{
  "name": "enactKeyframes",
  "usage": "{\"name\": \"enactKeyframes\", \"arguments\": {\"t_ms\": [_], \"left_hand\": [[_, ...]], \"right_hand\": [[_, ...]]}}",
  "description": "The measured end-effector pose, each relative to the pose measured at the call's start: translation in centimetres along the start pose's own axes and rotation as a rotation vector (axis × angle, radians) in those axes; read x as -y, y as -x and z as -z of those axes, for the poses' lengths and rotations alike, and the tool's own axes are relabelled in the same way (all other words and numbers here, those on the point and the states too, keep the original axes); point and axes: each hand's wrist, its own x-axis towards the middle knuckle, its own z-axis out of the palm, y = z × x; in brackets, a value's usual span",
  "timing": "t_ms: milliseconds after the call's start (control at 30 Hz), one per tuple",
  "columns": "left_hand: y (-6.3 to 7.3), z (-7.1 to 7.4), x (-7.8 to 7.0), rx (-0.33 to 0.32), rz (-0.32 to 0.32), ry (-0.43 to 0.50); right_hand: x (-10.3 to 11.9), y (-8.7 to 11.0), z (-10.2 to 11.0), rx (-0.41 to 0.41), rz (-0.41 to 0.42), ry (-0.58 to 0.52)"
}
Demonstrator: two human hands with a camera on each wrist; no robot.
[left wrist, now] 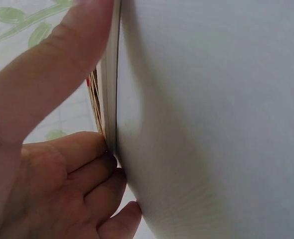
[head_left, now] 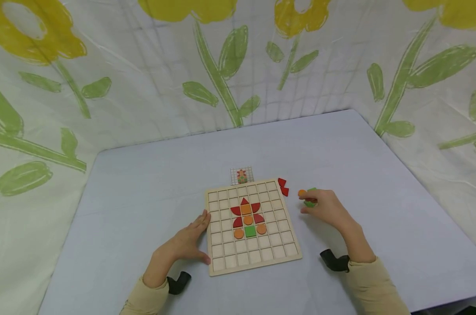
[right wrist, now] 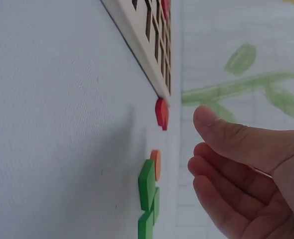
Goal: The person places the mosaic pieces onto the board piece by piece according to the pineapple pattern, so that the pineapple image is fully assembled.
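My left hand (head_left: 184, 243) rests at the left edge of a wooden grid board (head_left: 257, 265), its fingers and thumb spread along the side. On the board, orange discs (head_left: 239, 233), an orange square (head_left: 246, 209), a green square (head_left: 250, 231) and several red pieces (head_left: 236, 211) form a figure. To the right of the board, my right hand (head_left: 327, 208) hovers over green pieces (right wrist: 147, 184) and an orange disc (right wrist: 157, 163). Its fingers are loosely bent, with nothing between thumb and fingertips in the right wrist view.
A small pattern card (head_left: 241, 176) with a printed figure lies behind the board. Red pieces (head_left: 283, 187) lie beside its far right corner. The white table (head_left: 151, 183) meets a flower-printed curtain (head_left: 159, 87) at the back and sides.
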Motion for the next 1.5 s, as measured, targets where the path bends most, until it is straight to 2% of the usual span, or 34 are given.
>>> {"name": "enactKeyframes", "arguments": {"t_ms": [133, 333, 567, 733, 1033, 1333, 1500], "left_hand": [[0.0, -0.1, 0.4, -0.008, -0.019, 0.023], [-0.1, -0.3, 1.0, -0.015, -0.044, 0.025], [0.1, 0.0, 0.2, -0.006, 0.004, 0.013], [0.1, 0.0, 0.0, -0.007, 0.010, -0.013], [0.0, 0.0, 0.0, -0.007, 0.002, -0.004], [0.0, 0.0, 0.0, -0.007, -0.003, 0.006], [0.1, 0.0, 0.0, -0.005, -0.005, 0.016]], "right_hand": [[-0.7, 0.2, 0.5, 0.002, -0.053, -0.019], [-1.6, 0.6, 1.1, -0.021, -0.052, -0.015], [-2.3, 0.7, 1.5, -0.034, -0.095, -0.007], [-2.6, 0.4, 1.4, -0.042, -0.073, -0.005], [-2.7, -0.7, 0.6, -0.051, -0.056, -0.013], [-1.9, -3.1, -0.3, 0.007, -0.029, 0.090], [-1.7, -3.5, -0.3, 0.017, -0.055, 0.083]]}}
